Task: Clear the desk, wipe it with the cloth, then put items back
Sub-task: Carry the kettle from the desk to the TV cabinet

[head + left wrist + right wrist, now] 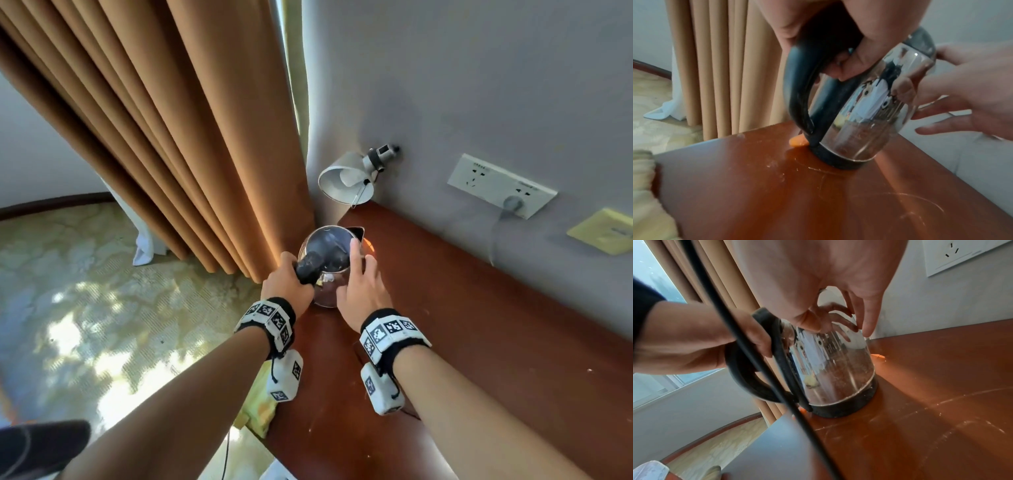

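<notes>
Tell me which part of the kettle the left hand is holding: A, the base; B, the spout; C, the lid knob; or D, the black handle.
D: the left hand has its fingers curled round the black handle of the kettle, shown in both wrist views.

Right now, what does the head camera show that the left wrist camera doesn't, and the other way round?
Only the head view shows the wall lamp, the socket panel, a yellow wall plate and both wristbands.

Only the left wrist view shows the kettle's black base resting on the desk, a small orange patch beside it, and ring marks on the wood.

Both show the left hand gripping the kettle handle, the right hand open against its side, the desk and the curtain.
</notes>
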Demonstrator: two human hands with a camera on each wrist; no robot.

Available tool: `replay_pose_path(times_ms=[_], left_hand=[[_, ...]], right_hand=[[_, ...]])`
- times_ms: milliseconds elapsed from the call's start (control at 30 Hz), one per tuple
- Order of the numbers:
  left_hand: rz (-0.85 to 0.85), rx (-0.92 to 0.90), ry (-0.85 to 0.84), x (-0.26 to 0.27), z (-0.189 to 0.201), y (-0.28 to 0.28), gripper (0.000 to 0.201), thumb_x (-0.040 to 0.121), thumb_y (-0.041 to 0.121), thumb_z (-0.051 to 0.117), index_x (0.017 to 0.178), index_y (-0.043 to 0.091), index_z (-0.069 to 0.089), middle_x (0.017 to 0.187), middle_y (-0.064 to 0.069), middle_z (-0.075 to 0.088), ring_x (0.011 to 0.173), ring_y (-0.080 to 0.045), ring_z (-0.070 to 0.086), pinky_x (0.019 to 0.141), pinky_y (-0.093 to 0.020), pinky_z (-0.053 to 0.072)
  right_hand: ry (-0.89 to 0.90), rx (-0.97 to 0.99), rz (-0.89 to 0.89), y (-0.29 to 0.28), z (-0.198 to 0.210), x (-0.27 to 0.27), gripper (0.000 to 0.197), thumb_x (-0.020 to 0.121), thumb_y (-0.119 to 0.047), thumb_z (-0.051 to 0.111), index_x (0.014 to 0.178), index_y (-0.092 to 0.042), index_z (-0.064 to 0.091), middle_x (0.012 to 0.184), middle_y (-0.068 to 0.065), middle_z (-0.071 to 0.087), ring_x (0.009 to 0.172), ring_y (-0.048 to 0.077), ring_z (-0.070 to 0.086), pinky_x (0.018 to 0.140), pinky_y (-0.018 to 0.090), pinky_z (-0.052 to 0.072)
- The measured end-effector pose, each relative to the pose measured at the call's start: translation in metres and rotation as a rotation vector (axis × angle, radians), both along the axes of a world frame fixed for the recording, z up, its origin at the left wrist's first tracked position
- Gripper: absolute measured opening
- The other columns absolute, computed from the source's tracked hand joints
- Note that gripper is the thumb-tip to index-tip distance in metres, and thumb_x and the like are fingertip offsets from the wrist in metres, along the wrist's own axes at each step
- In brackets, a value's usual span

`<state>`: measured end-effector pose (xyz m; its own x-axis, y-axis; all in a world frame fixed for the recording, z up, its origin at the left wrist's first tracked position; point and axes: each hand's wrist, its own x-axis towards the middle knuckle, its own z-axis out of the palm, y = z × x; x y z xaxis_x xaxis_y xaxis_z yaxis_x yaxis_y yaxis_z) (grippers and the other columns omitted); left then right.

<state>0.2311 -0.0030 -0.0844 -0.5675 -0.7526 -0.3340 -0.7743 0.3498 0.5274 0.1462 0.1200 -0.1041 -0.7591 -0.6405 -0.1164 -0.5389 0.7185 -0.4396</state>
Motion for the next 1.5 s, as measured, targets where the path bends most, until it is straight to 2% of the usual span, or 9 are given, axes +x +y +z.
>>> replay_pose_path(times_ms=[167,267,367,500,800,967,1100,1333,1500], left_hand=[[0.000,0.096,0.088,-0.006,-0.003,0.005,0.037,0.078,0.027,0.067,0.104,0.028,0.041,0.080,0.005,0.061,0.076,-0.023,0.062,0.074,-0.040,0.056],[-0.011,0.163,0.123,-0.012,0.000,0.006,0.038,0.080,0.024,0.066,0.107,0.025,0.040,0.083,0.003,0.060,0.072,-0.018,0.061,0.072,-0.041,0.057],[-0.032,0.178,0.159,-0.017,0.007,0.006,0.042,0.074,0.025,0.062,0.106,0.029,0.035,0.082,0.004,0.059,0.076,-0.025,0.063,0.076,-0.045,0.057],[-0.057,0.181,0.191,-0.020,0.023,0.004,0.045,0.073,0.024,0.060,0.103,0.039,0.030,0.082,0.002,0.061,0.074,-0.028,0.066,0.068,-0.046,0.060],[-0.226,0.148,0.252,-0.029,0.060,0.016,0.045,0.077,0.018,0.060,0.113,0.030,0.036,0.085,0.001,0.059,0.073,-0.024,0.062,0.070,-0.044,0.059],[-0.335,0.169,0.285,-0.034,0.071,0.047,0.042,0.080,0.014,0.062,0.110,0.031,0.037,0.082,0.007,0.054,0.071,-0.018,0.062,0.069,-0.040,0.059],[-0.424,0.211,0.312,-0.037,0.078,0.085,0.043,0.079,0.014,0.061,0.108,0.034,0.036,0.084,0.003,0.059,0.075,-0.023,0.064,0.070,-0.043,0.060],[-0.602,0.254,0.338,-0.036,0.094,0.157,0.044,0.077,0.014,0.060,0.112,0.031,0.039,0.092,0.000,0.065,0.076,-0.024,0.065,0.072,-0.039,0.059],[-0.760,0.249,0.331,-0.023,0.102,0.220,0.046,0.076,0.012,0.060,0.114,0.029,0.040,0.086,0.002,0.063,0.073,-0.023,0.064,0.068,-0.037,0.057]], right_hand=[[-0.008,-0.024,-0.061,-0.005,-0.004,-0.002,0.093,0.083,-0.017,0.060,0.159,-0.020,0.006,0.133,0.013,0.039,0.106,0.033,0.053,0.084,0.040,0.050],[-0.019,-0.010,-0.108,-0.008,0.000,-0.005,0.094,0.083,-0.020,0.060,0.158,-0.021,0.003,0.135,0.014,0.039,0.109,0.034,0.053,0.087,0.044,0.051],[-0.064,0.009,-0.140,-0.013,0.012,-0.009,0.092,0.088,-0.024,0.058,0.158,-0.023,-0.001,0.140,0.015,0.036,0.115,0.036,0.051,0.091,0.045,0.049],[-0.094,0.048,-0.199,-0.015,0.034,-0.014,0.089,0.092,-0.036,0.058,0.158,-0.024,0.000,0.139,0.016,0.037,0.120,0.036,0.049,0.093,0.045,0.046],[-0.066,0.008,-0.328,0.011,0.067,-0.010,0.086,0.090,-0.026,0.058,0.158,-0.028,0.005,0.139,0.018,0.040,0.114,0.039,0.053,0.094,0.046,0.048],[-0.054,-0.018,-0.464,0.050,0.078,0.001,0.087,0.090,-0.021,0.058,0.157,-0.034,0.005,0.137,0.016,0.040,0.114,0.039,0.054,0.093,0.046,0.048],[-0.004,-0.041,-0.579,0.091,0.088,0.009,0.082,0.090,-0.021,0.057,0.156,-0.035,0.011,0.135,0.016,0.042,0.114,0.039,0.053,0.093,0.046,0.048],[0.035,-0.032,-0.772,0.168,0.105,0.033,0.081,0.090,-0.021,0.057,0.155,-0.037,0.012,0.133,0.015,0.042,0.115,0.039,0.052,0.091,0.047,0.050],[0.048,-0.043,-0.900,0.235,0.110,0.066,0.080,0.092,-0.023,0.057,0.155,-0.036,0.010,0.133,0.015,0.042,0.111,0.038,0.055,0.088,0.045,0.051]])
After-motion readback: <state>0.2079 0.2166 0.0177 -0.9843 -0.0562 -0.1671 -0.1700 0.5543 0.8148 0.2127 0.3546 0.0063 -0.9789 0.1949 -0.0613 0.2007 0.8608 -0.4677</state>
